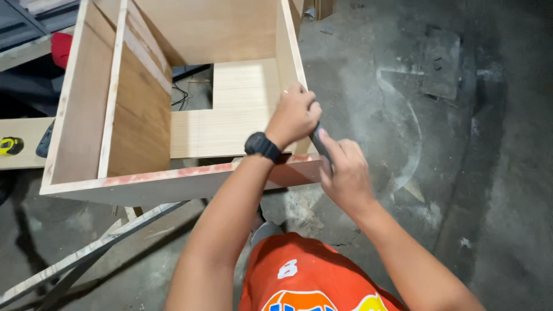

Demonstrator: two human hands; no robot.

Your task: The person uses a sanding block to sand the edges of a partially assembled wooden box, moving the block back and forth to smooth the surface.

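An open plywood cabinet box (pixel 173 183) stands in front of me, its front edge smeared with reddish filler. My left hand (pixel 292 115), with a black wristwatch (pixel 262 146) on the wrist, is closed over the box's right panel edge (pixel 288 52) near the front corner. My right hand (pixel 344 173) is just right of that corner and grips a thin dark tool (pixel 319 144) held against the panel's outer face. The tool's tip is hidden behind my hands.
A yellow tape measure (pixel 10 145) lies on a board at the far left. A long thin strip (pixel 86 253) leans across the dusty concrete floor (pixel 449 173) at lower left. A black cable (pixel 181 95) shows through the box's cut-out.
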